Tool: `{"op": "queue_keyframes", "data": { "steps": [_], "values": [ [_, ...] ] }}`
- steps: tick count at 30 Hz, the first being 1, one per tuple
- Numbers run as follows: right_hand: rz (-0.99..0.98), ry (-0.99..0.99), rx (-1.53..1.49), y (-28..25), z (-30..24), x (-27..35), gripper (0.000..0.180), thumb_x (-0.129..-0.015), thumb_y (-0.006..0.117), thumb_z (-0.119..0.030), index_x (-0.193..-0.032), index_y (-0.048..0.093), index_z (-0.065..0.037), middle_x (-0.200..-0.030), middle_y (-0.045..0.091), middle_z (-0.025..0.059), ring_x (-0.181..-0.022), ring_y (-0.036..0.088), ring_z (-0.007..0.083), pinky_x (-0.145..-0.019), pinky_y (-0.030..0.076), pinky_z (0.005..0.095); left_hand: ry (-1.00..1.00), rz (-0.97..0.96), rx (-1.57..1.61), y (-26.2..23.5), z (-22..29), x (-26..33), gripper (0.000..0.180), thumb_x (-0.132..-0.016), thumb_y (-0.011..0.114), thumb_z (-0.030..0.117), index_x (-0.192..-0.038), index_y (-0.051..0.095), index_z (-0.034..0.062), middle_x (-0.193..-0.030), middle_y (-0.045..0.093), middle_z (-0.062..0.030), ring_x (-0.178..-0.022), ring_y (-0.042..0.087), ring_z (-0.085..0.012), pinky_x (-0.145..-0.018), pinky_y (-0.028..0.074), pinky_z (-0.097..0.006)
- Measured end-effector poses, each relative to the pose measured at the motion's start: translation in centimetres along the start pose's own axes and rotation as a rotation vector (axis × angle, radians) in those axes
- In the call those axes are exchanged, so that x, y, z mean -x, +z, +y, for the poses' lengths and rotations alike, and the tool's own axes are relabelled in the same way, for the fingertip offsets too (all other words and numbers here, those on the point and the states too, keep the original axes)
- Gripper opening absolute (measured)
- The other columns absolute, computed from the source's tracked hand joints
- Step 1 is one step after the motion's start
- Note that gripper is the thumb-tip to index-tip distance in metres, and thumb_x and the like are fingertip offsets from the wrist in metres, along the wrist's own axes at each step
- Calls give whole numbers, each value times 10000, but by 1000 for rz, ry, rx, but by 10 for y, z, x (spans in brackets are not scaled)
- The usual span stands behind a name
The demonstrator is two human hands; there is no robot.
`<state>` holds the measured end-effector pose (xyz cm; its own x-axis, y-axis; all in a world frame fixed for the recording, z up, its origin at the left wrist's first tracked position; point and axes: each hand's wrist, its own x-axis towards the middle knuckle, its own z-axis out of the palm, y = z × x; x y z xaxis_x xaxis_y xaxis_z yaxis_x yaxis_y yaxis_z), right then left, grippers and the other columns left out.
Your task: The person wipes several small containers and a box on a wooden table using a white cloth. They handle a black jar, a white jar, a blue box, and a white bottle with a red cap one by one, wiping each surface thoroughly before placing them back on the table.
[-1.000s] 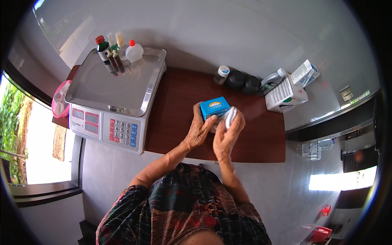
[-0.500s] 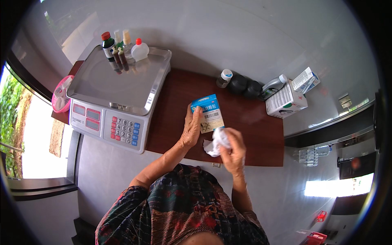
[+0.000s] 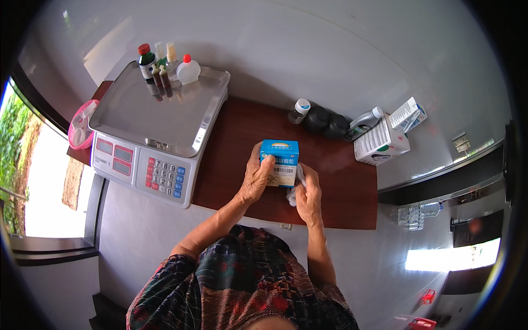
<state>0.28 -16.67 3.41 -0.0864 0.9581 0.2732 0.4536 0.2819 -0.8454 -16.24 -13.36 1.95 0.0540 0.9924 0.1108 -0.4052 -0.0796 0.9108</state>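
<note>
My left hand [image 3: 257,176] grips a small blue and cream medicine box [image 3: 281,157] by its left side, thumb on the front. The box is held over the brown table [image 3: 236,126], its blue top panel facing up. Against the box's right side, my right hand [image 3: 308,197] is closed on a crumpled white cloth [image 3: 292,197]. Part of the cloth hangs below the fingers, and part is hidden behind them.
Left stands a weighing scale [image 3: 159,115] with several small bottles [image 3: 188,70] on its steel pan. A pink basket [image 3: 82,137] sits beside it. Along the wall are a white-capped jar [image 3: 299,111], dark round containers [image 3: 325,122], a grey bottle [image 3: 364,123] and white cartons [image 3: 380,144].
My right hand has brought the cloth from below the box up to its right side. The box has tipped, so its top panel now shows.
</note>
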Motion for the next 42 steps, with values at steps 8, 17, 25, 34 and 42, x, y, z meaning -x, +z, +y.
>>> {"op": "queue_keyframes", "data": {
  "steps": [8, 17, 25, 34, 42],
  "values": [
    [172, -192, 314, -49, -29, -3, 438, -759, 677, -49, -1187, 585, -47, -1329, 457, 144, -1196, 455, 318, -957, 399, 406, -28, -122, -14, 6, 9, 0, 775, -675, 853, 326, -1242, 410, 38, -1036, 590, -80, -988, 567, -149, -866, 501, -312],
    [-136, -425, 402, -50, -72, -37, 314, -731, 718, -22, -1035, 639, -28, -1156, 575, 97, -1059, 556, 290, -871, 490, 385, 10, -221, -176, 6, 7, 3, 843, -590, 907, 288, -1242, 424, 57, -1081, 580, -96, -998, 580, -175, -864, 520, -328],
    [-281, -340, 302, -62, -78, -40, 333, -726, 722, -28, -1046, 633, -12, -1091, 594, 92, -989, 586, 277, -832, 513, 374, 108, -288, -277, 8, 11, 3, 781, -589, 903, 310, -1197, 470, 82, -1069, 591, -71, -993, 583, -176, -871, 513, -340],
    [-289, -423, 535, -61, -84, -36, 406, -697, 732, -27, -1082, 607, -1, -1096, 588, 110, -971, 597, 287, -807, 529, 374, 158, -326, -373, 8, 10, 3, 757, -573, 906, 309, -1165, 490, 87, -1038, 599, -70, -972, 603, -205, -841, 516, -351],
    [-291, -479, 623, -53, -78, -37, 401, -681, 682, 0, -1071, 585, 8, -1088, 593, 131, -964, 599, 295, -794, 540, 389, 141, -296, -453, 8, 8, 2, 764, -578, 900, 346, -1162, 487, 78, -1015, 586, -79, -937, 598, -206, -828, 513, -353]
  ]
}}
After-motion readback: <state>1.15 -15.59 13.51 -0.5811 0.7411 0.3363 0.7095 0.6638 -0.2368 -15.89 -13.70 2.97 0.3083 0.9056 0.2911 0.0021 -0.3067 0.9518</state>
